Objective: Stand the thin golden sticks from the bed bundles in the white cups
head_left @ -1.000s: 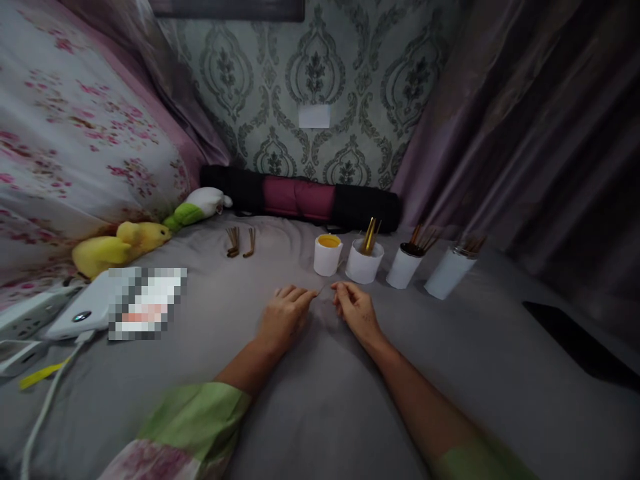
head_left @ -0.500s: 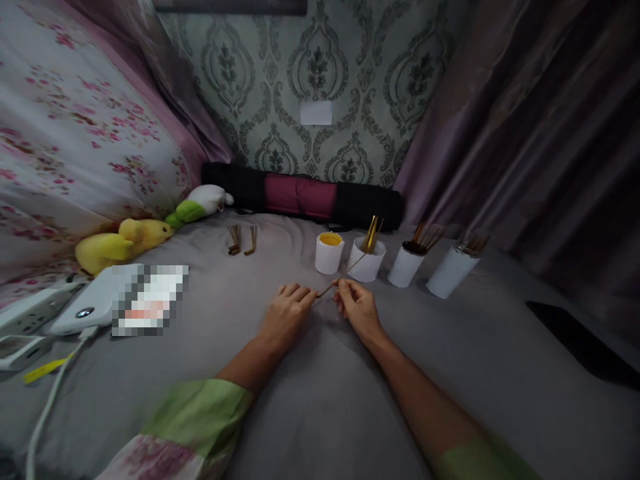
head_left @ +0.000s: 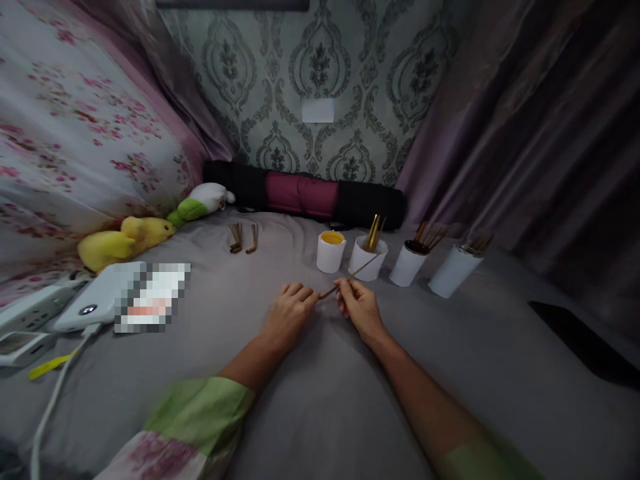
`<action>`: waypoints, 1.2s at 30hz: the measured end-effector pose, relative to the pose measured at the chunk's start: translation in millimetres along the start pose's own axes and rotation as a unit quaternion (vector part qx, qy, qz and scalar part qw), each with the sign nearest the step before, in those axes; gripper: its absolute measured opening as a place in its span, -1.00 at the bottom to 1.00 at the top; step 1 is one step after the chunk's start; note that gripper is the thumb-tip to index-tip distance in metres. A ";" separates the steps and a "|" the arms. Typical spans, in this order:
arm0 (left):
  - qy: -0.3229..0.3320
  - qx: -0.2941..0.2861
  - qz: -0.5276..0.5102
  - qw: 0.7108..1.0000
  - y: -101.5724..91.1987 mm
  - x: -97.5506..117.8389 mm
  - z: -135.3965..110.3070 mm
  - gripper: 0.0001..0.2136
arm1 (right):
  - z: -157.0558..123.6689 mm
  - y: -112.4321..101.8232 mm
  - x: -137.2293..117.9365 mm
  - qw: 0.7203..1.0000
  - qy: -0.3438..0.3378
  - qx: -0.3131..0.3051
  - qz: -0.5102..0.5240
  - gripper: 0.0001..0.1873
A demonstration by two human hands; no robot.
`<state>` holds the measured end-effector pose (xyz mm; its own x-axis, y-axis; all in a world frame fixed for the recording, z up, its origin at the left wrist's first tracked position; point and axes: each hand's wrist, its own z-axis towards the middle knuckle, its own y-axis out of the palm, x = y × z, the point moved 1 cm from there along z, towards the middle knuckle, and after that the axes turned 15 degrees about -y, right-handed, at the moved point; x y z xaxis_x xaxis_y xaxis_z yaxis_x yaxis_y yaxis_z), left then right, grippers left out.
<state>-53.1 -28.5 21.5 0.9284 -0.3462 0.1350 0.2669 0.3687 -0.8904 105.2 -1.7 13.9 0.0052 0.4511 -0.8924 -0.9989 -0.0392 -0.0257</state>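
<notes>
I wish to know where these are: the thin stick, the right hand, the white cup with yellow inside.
Thin stick (head_left: 329,292): head view, exposed part of its shaft.
Right hand (head_left: 362,307): head view, back of the hand.
White cup with yellow inside (head_left: 330,258): head view, front wall.

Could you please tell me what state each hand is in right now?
Left hand: closed, holding one end of a thin brown stick.
Right hand: closed, pinching the same stick farther along.
</notes>
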 end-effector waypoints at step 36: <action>-0.254 -0.090 -0.452 0.850 21.0 0.4 3.3 -0.78 | -0.5 -2.3 3.2 1.000 0.018 0.015 0.016 -0.67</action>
<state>-46.3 -18.0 4.3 0.3686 0.0173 0.9294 0.9296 -0.0038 -0.3686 107.5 -0.5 10.9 -0.0253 0.4169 -0.9086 -0.9995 -0.0258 0.0160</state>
